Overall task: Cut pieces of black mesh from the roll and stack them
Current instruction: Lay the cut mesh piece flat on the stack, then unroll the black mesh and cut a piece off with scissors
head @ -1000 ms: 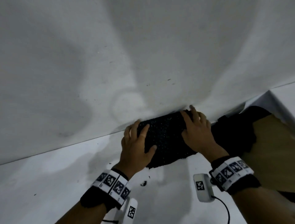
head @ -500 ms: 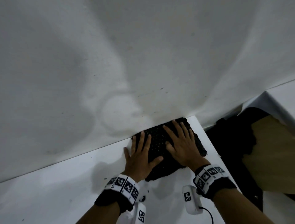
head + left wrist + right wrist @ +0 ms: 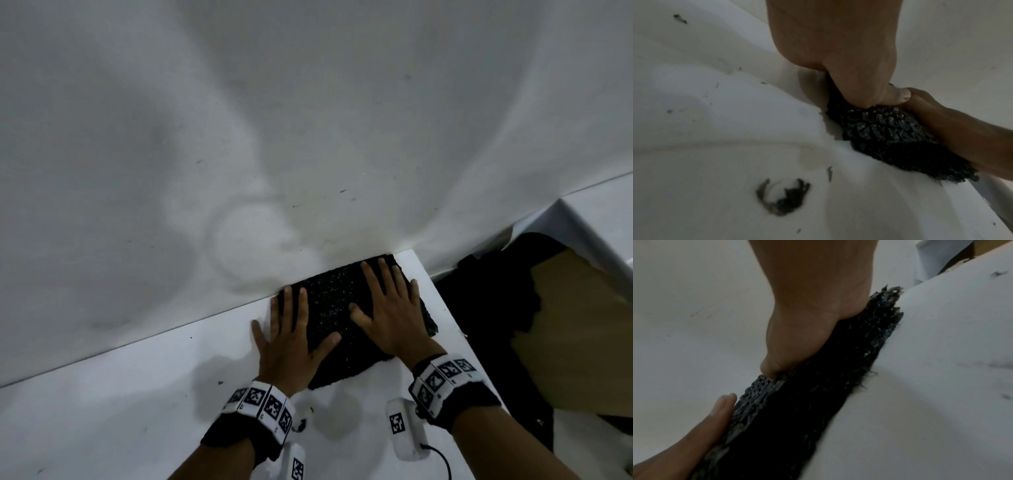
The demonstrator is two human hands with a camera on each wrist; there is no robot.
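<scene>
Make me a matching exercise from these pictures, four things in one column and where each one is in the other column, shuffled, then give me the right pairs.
Things:
1. left hand
2. right hand
3. stack of black mesh pieces
4. loose black mesh scrap

Places:
A. lying alone on the white table, near the left wrist
B. flat on the right part of the stack
C. at the table's far edge against the wall, under both hands
D. on the stack's left edge, outer fingers on the table

Pairs: 1-D, 2-B, 3-C, 4-A
</scene>
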